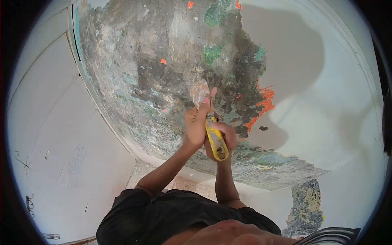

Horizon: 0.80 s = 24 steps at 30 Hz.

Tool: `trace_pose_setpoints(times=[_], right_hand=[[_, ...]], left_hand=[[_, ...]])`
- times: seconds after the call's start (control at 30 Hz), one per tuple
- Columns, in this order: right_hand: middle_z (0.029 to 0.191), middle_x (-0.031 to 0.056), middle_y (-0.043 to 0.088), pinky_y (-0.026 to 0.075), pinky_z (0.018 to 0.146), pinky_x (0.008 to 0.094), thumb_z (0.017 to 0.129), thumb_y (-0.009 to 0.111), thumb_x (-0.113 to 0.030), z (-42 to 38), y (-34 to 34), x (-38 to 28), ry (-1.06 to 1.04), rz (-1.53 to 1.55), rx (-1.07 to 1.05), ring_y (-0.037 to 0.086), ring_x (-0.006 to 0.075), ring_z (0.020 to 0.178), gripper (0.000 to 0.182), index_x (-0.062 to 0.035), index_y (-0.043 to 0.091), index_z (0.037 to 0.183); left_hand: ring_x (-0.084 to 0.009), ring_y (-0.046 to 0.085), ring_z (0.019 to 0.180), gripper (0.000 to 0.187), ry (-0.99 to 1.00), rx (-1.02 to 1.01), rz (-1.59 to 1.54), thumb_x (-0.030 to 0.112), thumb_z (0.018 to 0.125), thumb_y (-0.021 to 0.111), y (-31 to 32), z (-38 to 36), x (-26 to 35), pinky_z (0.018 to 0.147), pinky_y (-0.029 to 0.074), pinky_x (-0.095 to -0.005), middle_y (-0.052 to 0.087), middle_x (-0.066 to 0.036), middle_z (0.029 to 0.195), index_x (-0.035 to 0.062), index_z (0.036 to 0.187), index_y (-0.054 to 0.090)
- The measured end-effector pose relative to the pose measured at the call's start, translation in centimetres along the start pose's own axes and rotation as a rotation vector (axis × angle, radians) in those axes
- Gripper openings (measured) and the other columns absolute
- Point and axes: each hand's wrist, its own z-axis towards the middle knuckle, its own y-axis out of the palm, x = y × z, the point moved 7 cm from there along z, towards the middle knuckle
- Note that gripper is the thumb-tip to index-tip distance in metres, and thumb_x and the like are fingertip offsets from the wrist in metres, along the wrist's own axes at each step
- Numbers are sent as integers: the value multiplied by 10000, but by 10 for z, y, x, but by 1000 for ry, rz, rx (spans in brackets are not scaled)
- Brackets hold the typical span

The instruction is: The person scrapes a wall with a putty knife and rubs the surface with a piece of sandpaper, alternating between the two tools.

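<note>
A putty knife point(216, 141) with a worn yellow handle and a smeared blade point(199, 90) is held up in front of the wall, blade end upward. My left hand point(195, 127) grips it near the neck, its thumb lying along the base of the blade. Lower down, my right hand point(227, 134) is closed around the yellow handle and slightly blurred. Behind the blade lies the stripped part of the wall point(163, 83), mottled grey with green and orange flecks.
White paint point(318, 118) still covers the wall on the right, its ragged border edged by an orange patch point(264, 107). A white panelled surface point(57, 134) stands at the left. Another bare patch point(305, 208) shows at lower right.
</note>
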Motion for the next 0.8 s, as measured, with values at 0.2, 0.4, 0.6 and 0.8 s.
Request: trace_pose_setpoints(times=[0.2,0.4,0.6,0.8], right_hand=[[820,77,691,503,598,284,697,763,-93,5,6,1,27,92,-104,686,212,683,289,-111,682,974],[871,94,627,484,768,389,709,765,-142,35,-4,-15,-6,-7,-121,611,233,803,268,-78,665,949],[817,35,484,436,781,353,773,691,-107,59,0,10,78,770,66,496,175,737,271,-124,477,939],[645,-25,310,256,516,283,962,516,-357,192,-50,-27,-288,1041,1,269,94,506,305,-160,326,827]], left_hand=[[-40,471,575,335,35,39,-25,299,1005,521,-9,6,-2,522,376,-217,594,9,698,7,1095,655],[5,331,491,388,-26,37,99,308,1006,531,-17,3,-4,441,250,-221,464,88,572,14,798,675],[2,337,460,470,-198,-164,142,379,1006,518,-3,-10,-17,426,264,-224,408,76,504,6,782,697],[-12,333,424,539,-247,-308,285,441,1002,491,-19,-20,-6,402,280,-225,380,72,493,-22,839,714]])
